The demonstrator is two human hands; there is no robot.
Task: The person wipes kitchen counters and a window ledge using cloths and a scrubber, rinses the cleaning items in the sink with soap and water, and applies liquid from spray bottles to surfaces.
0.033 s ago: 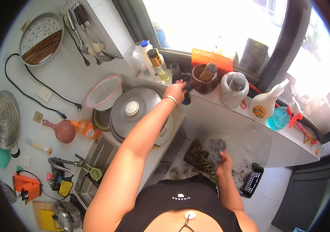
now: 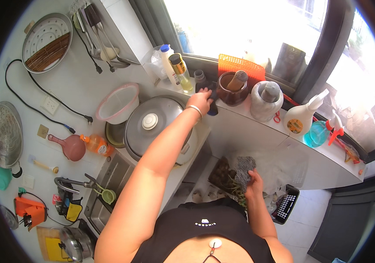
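My left hand (image 2: 201,101), with a bangle on its wrist, reaches over the pot to the window ledge. Its fingers are closed on a dark, cloth-like thing (image 2: 213,108) that hangs at the ledge's edge; the hand partly hides it. Just behind it stand a small dark bottle (image 2: 199,75) and a brown mortar (image 2: 230,95) with a wooden pestle (image 2: 238,80). Lower down, in front of my body, my right hand (image 2: 254,184) grips a grey, fuzzy-looking cloth (image 2: 243,170).
A large lidded pot (image 2: 161,111) stands under my left forearm. Along the ledge are a stone mortar (image 2: 263,108), spray bottles (image 2: 299,117) and an oil bottle (image 2: 183,76). Below my right hand are a crate of vegetables (image 2: 221,175) and a black basket (image 2: 289,202). A sink (image 2: 104,193) lies left.
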